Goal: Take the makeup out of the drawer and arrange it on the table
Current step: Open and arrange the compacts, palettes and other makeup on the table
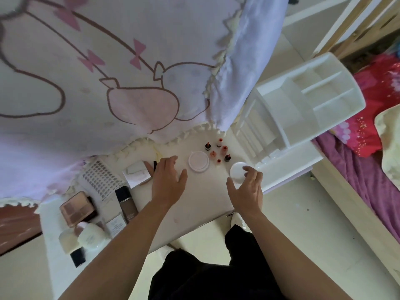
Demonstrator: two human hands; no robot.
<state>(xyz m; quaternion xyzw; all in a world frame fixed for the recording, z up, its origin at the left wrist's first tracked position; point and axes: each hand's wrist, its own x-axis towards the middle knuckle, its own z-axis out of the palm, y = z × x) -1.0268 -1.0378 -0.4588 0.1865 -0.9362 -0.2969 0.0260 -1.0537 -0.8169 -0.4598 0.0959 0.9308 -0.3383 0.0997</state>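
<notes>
On the white table (194, 204) stands a round white jar (198, 163), with several small red-capped bottles (218, 152) just behind it. My right hand (246, 189) hovers with fingers spread over a second round white jar (237, 174); whether it touches the jar I cannot tell. My left hand (168, 180) is open, palm down, beside a small black stick (155, 166) and a white box (136, 174). An eyeshadow palette (76, 207), a foundation bottle (126, 203), a nail-tip sheet (100, 180) and a white lotion bottle (89, 237) lie at the left. The white drawer organiser (303, 105) stands at the right.
A pink-and-white patterned cloth (108, 72) hangs over the table's back edge. A bed with purple and red bedding (368, 169) lies to the right. My dark-clothed legs (216, 273) are below the table's front edge.
</notes>
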